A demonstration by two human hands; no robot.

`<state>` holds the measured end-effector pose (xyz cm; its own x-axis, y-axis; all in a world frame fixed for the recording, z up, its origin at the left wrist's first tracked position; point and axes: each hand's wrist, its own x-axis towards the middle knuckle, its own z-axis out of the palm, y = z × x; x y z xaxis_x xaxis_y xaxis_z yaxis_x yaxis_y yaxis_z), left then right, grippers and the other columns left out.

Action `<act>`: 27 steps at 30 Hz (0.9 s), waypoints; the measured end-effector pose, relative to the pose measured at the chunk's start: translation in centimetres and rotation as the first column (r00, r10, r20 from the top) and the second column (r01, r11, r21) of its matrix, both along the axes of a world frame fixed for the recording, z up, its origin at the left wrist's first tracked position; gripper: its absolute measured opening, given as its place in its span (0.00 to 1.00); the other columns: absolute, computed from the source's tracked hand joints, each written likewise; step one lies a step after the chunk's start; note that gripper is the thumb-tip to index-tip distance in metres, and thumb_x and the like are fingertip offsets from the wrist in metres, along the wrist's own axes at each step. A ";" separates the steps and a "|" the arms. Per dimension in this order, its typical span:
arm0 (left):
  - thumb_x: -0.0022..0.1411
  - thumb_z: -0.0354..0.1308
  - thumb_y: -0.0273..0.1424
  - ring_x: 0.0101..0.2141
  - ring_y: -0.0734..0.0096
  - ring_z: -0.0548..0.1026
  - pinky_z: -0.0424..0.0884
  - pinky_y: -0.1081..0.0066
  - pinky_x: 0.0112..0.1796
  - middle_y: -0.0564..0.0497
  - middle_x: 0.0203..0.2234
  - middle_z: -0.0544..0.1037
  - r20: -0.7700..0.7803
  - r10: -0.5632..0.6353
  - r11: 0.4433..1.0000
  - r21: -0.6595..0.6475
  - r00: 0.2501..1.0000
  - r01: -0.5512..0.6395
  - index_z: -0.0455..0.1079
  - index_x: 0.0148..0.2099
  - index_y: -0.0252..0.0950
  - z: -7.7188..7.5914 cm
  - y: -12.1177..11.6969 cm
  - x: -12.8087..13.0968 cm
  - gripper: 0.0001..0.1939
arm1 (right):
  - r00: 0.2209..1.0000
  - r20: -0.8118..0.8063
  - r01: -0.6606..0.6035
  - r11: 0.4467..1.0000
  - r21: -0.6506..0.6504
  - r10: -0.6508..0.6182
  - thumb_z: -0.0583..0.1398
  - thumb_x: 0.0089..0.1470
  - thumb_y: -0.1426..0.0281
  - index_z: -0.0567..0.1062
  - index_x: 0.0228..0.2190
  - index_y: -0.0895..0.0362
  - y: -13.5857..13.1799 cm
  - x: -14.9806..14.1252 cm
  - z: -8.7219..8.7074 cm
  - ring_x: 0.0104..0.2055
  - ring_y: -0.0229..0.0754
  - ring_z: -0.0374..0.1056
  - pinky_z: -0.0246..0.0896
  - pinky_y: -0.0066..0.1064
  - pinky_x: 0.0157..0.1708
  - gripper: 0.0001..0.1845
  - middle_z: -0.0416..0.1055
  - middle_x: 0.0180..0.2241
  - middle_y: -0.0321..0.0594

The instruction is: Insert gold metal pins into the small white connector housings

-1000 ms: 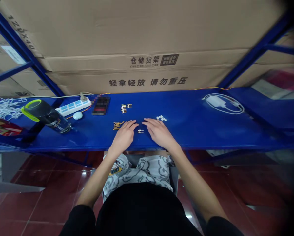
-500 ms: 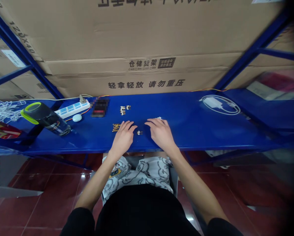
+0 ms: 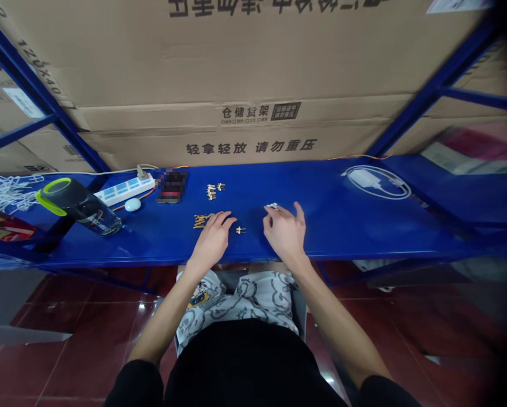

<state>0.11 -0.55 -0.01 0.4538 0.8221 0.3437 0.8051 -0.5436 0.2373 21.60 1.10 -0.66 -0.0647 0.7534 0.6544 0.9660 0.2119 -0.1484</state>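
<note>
Head view: one forward-and-down view over a blue steel shelf; both hands are in frame.

Landmark: a small pin assembly, white at one end with thin metal pins, lying on the shelf between the hands.

Left hand: left of the landmark, palm down, fingers spread and open, fingertips on or just above the shelf; it holds nothing visible.

Right hand: right of the landmark, raised on its heel with the thumb lifted; the index fingertip reaches forward and left to the white plastic pieces.

Hands: apart, with the landmark between them; neither is clamped on a visible item. Whether the right fingers grip a piece cannot be told.

White plastic pieces: a small cluster forward and right of the landmark, directly at the right fingertips and much nearer the right hand. The long axis runs left to right, rising slightly to the right. Individual pieces are too small to show a pointing direction.

Brass pins: a loose heap left of the landmark, just ahead of the left fingertips; the pins lie at mixed angles.

Assembled parts: a small group forward and left of the landmark, touched by neither hand.
</note>
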 end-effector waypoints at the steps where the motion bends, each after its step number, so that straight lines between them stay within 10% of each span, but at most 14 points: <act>1: 0.65 0.44 0.14 0.63 0.57 0.66 0.59 0.52 0.67 0.41 0.62 0.69 0.001 -0.006 1.000 -0.002 1.000 0.006 0.68 0.61 0.32 0.0 0.0 0.0 0.26 | 1.000 0.006 -0.007 1.000 0.008 0.007 0.52 0.60 0.74 0.83 0.43 0.59 0.0 0.0 0.0 0.46 0.49 0.79 0.47 0.53 0.66 0.20 0.83 0.37 0.46; 9: 0.65 0.45 0.14 0.64 0.55 0.65 0.57 0.46 0.67 0.41 0.62 0.69 0.006 0.027 1.000 -0.015 1.000 -0.027 0.68 0.60 0.35 0.2 0.0 0.1 0.26 | 0.976 0.038 -0.211 0.975 -0.066 0.213 0.50 0.64 0.75 0.81 0.48 0.63 -0.3 -0.4 0.5 0.54 0.49 0.75 0.39 0.53 0.71 0.22 0.83 0.41 0.50; 18: 0.60 0.44 0.10 0.63 0.62 0.66 0.69 0.57 0.61 0.47 0.64 0.66 0.126 -0.072 0.997 -0.030 0.989 0.076 0.67 0.61 0.39 0.2 0.0 -0.2 0.32 | 0.988 0.024 -0.149 0.985 -0.083 0.151 0.50 0.64 0.74 0.78 0.52 0.61 -0.1 -0.3 0.3 0.54 0.51 0.74 0.38 0.59 0.69 0.23 0.83 0.42 0.49; 27: 0.72 0.53 0.31 0.49 0.50 0.71 0.67 0.50 0.48 0.44 0.49 0.77 0.085 0.351 0.924 0.128 0.932 -0.360 0.75 0.55 0.41 1.0 -0.2 -0.5 0.14 | 0.990 0.020 -0.135 0.987 -0.087 0.138 0.52 0.65 0.71 0.81 0.46 0.58 -0.1 -0.3 0.2 0.59 0.54 0.70 0.34 0.64 0.69 0.19 0.79 0.51 0.48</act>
